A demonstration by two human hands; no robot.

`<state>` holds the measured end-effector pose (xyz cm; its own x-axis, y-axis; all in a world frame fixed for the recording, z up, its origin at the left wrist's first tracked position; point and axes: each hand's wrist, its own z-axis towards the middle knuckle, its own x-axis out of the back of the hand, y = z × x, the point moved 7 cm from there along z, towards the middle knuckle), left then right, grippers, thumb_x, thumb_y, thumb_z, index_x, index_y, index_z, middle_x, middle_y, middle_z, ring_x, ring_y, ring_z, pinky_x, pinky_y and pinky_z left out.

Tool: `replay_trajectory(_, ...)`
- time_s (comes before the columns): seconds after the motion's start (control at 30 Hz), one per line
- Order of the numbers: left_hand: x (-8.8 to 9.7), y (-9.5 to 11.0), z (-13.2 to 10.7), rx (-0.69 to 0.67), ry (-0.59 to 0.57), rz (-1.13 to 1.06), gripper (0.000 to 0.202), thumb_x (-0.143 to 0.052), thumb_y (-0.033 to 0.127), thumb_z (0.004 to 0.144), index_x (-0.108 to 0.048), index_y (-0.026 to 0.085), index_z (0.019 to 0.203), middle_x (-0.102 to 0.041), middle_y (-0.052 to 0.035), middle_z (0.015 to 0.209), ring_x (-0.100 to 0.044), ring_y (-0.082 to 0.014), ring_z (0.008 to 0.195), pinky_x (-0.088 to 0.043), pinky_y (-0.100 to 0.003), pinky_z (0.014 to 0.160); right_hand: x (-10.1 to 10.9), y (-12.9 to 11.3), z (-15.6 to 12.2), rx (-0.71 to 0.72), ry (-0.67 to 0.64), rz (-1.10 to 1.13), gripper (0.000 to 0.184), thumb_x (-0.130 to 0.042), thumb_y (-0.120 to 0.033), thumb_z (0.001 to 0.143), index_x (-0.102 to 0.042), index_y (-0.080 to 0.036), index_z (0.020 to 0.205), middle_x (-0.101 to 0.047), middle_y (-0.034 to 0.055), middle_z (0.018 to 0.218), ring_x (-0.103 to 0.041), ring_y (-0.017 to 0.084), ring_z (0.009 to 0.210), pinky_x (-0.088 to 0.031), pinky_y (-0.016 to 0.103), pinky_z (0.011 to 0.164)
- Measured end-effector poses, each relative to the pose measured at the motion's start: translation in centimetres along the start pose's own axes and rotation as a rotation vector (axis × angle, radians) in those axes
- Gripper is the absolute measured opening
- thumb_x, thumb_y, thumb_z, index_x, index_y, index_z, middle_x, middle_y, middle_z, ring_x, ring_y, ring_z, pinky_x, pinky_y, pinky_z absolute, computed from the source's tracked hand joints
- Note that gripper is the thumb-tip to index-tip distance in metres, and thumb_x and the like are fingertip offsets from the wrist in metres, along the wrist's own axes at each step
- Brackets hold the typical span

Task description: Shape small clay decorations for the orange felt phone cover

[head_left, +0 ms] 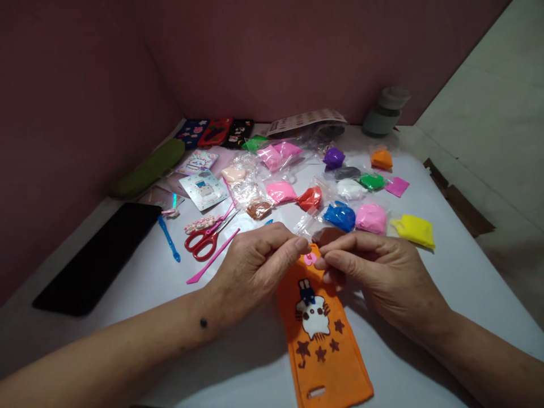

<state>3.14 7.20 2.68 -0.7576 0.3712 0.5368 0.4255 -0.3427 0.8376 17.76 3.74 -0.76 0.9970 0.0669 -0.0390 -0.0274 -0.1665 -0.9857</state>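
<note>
At the far left of the frame a black phone [98, 258] lies flat on the white table [450, 266], with a blue plastic tool [169, 238] just beside its upper right corner. Right of that sit red-handled scissors [203, 241] and a pink modelling stick [212, 256] pointing down-left.

In the lower middle, the left hand [255, 266] is curled shut, thumb and forefinger pressed together at their tips over the top edge of the orange phone case [323, 340]. The right hand [374, 272] mirrors it, fingers pinched closed and meeting the left fingertips. Whatever bit is nipped between them is too small to make out. Just below the fingertips a small pink flower [310, 258] sits on the case, above a white cat figure [313, 320] and brown stars.

The case lies flat, running from the hands down to the bottom edge of the frame. It looks light and bendy, likely soft rubbery plastic, so it would flex if lifted by one end; holding it by its long side edges would be steadier and keep fingers off the decorations, which appear soft and easy to dent.

Above the hands, small bags of clay spread across the middle: a blue clay bag [340, 216], a pink clay bag [370, 218] and, at the right, a yellow clay bag [414, 229]. In the upper right stands a grey bottle [386, 111].
</note>
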Motion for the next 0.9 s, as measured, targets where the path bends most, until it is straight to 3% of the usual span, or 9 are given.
replay_trajectory(0.27,0.01,0.22,-0.03,0.004,-0.006,-0.013,0.030,-0.047,0.028,0.090,-0.069,0.013,0.075,-0.066,-0.0031,0.072,-0.060,-0.0120,0.067,-0.043,-0.023,0.061,0.12,0.32,-0.07,0.001,0.007,-0.003,0.029,-0.066,-0.043,0.082,-0.067,-0.017,0.067,-0.065,0.0033,0.067,-0.059,0.009,0.053,-0.046,0.020,0.050)
replay_trajectory(0.47,-0.12,-0.03,0.07,0.006,-0.010,-0.016,0.030,-0.047,0.028,0.090,-0.069,0.013,0.075,-0.066,-0.0036,0.073,-0.061,-0.0125,0.069,-0.044,-0.023,0.062,-0.01,-0.01,0.03,0.020,0.006,0.001,0.016,-0.073,-0.035,0.076,-0.069,-0.020,0.077,-0.065,0.0010,0.066,-0.059,0.010,0.057,-0.048,0.020,0.054)
replay_trajectory(0.9,-0.05,0.33,0.00,-0.005,-0.013,0.006,0.030,-0.046,0.028,0.091,-0.066,0.016,0.072,-0.064,-0.0014,0.070,-0.058,-0.0113,0.066,-0.043,-0.022,0.059,0.17,-0.29,-0.19,0.025,0.020,-0.080,0.027,-0.066,-0.042,0.082,-0.071,-0.019,0.068,-0.066,0.0033,0.066,-0.059,0.010,0.058,-0.049,0.021,0.056)
